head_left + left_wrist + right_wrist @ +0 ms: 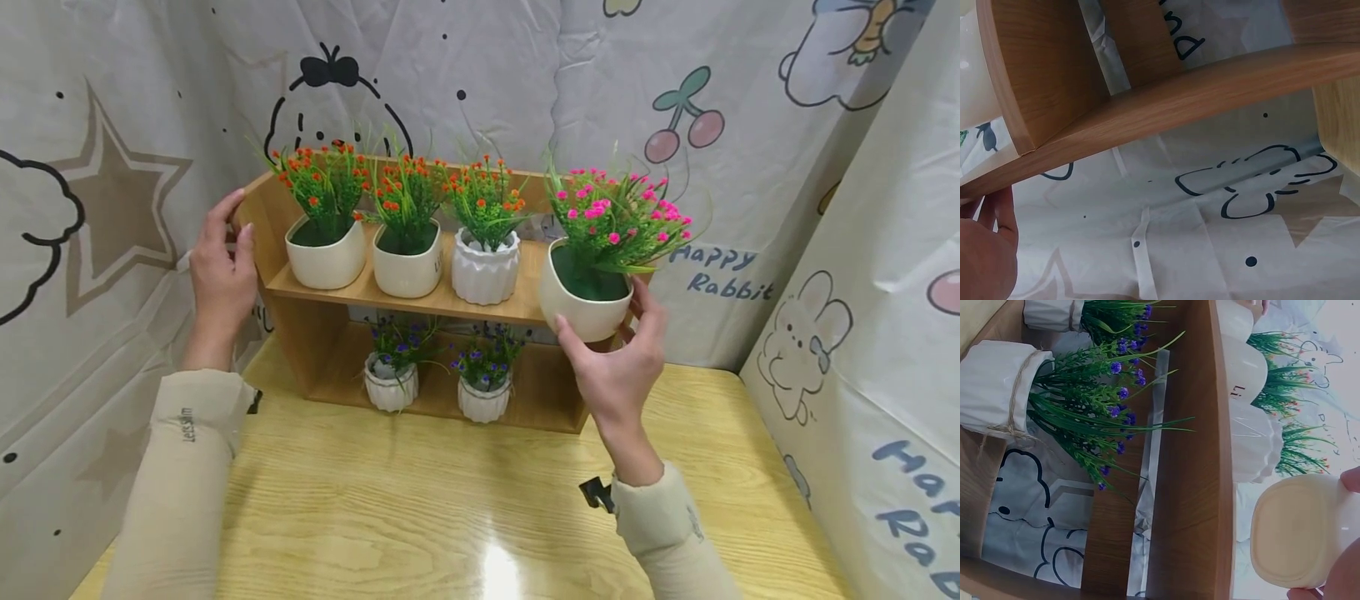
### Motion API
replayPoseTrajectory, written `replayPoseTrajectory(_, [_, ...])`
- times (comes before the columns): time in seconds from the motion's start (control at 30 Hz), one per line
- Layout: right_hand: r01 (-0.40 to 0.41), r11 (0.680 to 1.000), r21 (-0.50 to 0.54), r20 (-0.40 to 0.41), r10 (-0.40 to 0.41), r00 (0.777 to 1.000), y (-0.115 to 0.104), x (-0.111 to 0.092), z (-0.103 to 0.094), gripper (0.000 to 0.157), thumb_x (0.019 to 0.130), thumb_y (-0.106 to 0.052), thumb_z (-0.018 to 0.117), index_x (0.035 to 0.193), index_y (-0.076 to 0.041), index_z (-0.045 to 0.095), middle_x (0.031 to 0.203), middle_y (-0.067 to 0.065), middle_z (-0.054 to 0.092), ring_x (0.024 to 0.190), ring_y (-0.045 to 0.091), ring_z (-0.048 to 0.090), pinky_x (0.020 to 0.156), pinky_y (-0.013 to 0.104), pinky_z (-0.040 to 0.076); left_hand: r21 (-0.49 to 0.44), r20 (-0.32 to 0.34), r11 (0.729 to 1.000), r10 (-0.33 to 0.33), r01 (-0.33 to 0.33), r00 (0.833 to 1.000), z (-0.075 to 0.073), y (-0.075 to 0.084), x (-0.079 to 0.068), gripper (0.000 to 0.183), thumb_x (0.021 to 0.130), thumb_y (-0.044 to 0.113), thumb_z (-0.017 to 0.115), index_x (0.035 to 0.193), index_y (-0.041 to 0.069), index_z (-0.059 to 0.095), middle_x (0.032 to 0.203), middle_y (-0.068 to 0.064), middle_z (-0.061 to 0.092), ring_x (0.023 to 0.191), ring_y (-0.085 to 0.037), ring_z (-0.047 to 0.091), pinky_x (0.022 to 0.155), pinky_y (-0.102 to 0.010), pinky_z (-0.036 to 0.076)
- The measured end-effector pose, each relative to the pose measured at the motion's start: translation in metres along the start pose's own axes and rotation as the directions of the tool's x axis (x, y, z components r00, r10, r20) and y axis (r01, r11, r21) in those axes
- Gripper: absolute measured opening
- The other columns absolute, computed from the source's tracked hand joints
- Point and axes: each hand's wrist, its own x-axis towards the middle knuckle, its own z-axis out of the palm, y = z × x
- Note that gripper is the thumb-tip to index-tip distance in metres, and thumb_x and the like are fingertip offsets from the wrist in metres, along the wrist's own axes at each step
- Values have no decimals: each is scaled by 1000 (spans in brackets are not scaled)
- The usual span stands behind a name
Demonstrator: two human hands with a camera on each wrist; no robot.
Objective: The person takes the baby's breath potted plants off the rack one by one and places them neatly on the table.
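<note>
A two-tier wooden shelf stands on the table. My left hand grips the upper edge of its left side panel; the fingertips are partly hidden behind the wood in the left wrist view. My right hand holds a white flowerpot of pink artificial flowers by its lower body, thumb in front and fingers at the right side. That pot is tilted at the right end of the upper tier, its bare underside showing in the right wrist view. Left of it, a ribbed white pot of orange flowers stands on the upper tier.
Two smooth white pots of orange flowers, the far-left one and its neighbour, share the upper tier. On the lower tier stand two small ribbed pots, left and right, with purple flowers. Printed curtains hang behind the wood-grain table.
</note>
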Motion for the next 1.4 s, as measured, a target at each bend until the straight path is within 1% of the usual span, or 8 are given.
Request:
replayPoseTrajectory(0.2, [9,999,40,20,-9,1000,-5,-1,-16,88,69,-22,95,147,-11,55,142,2,61,123,16,60,92,19,52,20,13,1000,-18,18,1000,-2,2,0,44,111,29,46,155,32,46,145,-14,58,114,-28,57,88,-22,43])
replayPoseTrajectory(0.37, [-5,999,52,34,3,999,-7,-4,-35,90,65,-12,96,146,-15,56,142,0,62,122,15,61,91,17,52,28,26,999,-30,29,999,-1,2,0,45,111,30,46,155,33,45,148,-12,56,120,-30,58,94,-30,47])
replayPoseTrajectory(0.5, [7,999,33,36,-8,999,-5,-9,-51,91,63,-7,95,145,-11,56,141,0,62,121,14,61,90,15,52,30,26,999,-39,38,999,-1,0,0,45,111,29,47,155,33,44,149,-11,56,122,-30,58,98,-35,49])
replayPoseTrajectory(0.7, [41,999,21,18,-41,999,-1,-18,-72,92,58,1,93,142,4,55,134,-6,60,120,13,60,90,12,52,26,22,999,-44,43,999,0,-1,0,45,111,29,47,155,34,44,148,-10,56,121,-29,58,95,-31,47])
replayPoseTrajectory(0.8, [46,998,36,3,-47,999,-1,-21,-81,90,57,4,90,140,7,55,133,-8,59,120,13,61,90,12,51,24,26,999,-36,35,999,0,-1,0,45,111,29,46,156,34,44,148,-11,56,121,-29,58,95,-31,47])
replayPoseTrajectory(0.93, [34,998,61,-14,-34,999,3,-23,-93,90,57,8,88,142,2,57,134,-6,60,119,14,61,90,14,51,14,18,1000,-16,16,1000,0,0,0,44,111,29,46,155,32,46,146,-13,57,118,-28,58,93,-24,46])
replayPoseTrajectory(1.07, [19,997,76,-35,-16,999,16,-23,-103,93,57,9,88,144,-3,57,136,-1,61,118,16,62,90,15,52,-5,-8,1000,9,-9,1000,1,-2,1,43,110,26,47,153,30,49,139,-16,60,108,-20,55,86,-16,40])
replayPoseTrajectory(1.4, [-29,999,16,-102,31,994,43,-17,-113,92,61,4,89,145,-8,55,138,-1,61,118,16,60,91,15,51,-14,3,1000,6,-6,1000,1,-1,1,43,111,26,47,154,30,49,141,-17,59,111,-28,56,86,-17,40])
